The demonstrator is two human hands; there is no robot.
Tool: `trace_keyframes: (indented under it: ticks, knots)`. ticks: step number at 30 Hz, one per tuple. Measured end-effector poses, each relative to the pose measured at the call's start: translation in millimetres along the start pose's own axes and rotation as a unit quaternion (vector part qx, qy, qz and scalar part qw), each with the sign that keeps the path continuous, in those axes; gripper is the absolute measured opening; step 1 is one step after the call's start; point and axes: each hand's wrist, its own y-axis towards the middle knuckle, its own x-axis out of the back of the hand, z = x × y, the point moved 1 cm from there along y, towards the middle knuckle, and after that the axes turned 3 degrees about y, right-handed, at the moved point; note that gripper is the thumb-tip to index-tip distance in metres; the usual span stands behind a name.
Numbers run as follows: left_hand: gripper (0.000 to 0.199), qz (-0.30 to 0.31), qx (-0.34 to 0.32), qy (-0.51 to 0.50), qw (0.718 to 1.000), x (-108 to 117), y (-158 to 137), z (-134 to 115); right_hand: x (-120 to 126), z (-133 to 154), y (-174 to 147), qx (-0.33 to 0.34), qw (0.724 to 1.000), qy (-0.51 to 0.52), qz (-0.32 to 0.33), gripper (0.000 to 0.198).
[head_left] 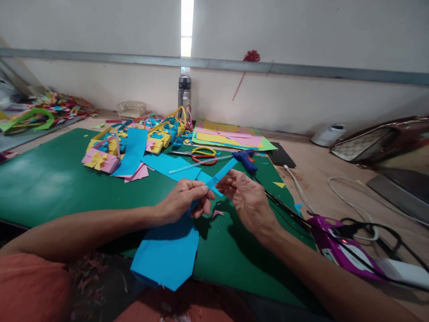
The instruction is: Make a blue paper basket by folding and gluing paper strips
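Observation:
A narrow blue paper strip [221, 173] slants up and to the right between my hands. My left hand [187, 197] pinches its lower part between thumb and fingers. From the right, my right hand [246, 197] has its curled fingertips against the strip's edge; the exact contact is partly hidden. Below my left hand, a wide blue paper piece [167, 255] reaches over the table's near edge. Just beyond the hands are a blue glue gun [247, 160] with a clear glue stick [187, 168], scissors [201, 154] with yellow and red handles, and flat blue paper [167, 165].
Small paper baskets [100, 156] stand at the back left of the green mat [50, 179]. Coloured sheets [231, 136], a bottle [184, 96] and a phone [281, 155] lie or stand behind. Cables run to a purple power strip [342, 246] at right.

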Motion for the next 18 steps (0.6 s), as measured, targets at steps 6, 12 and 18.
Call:
trace_keyframes:
  ticks: [6, 12, 18]
  knots:
    - [0.028, 0.04, 0.017, -0.025, 0.999, 0.9, -0.8, 2.2, 2.3, 3.4, -1.1, 0.017, 0.998, -0.06, -0.004, 0.026]
    - [0.029, 0.079, 0.05, -0.079, 0.992, -1.3, -1.4, -0.9, 3.8, 5.0, -0.7, -0.03, 0.996, -0.008, 0.078, 0.044]
    - [0.031, 0.104, 0.08, -0.083, 0.988, -2.7, -2.5, -2.9, 4.1, 8.6, -0.3, -0.038, 0.994, -0.003, 0.1, 0.032]
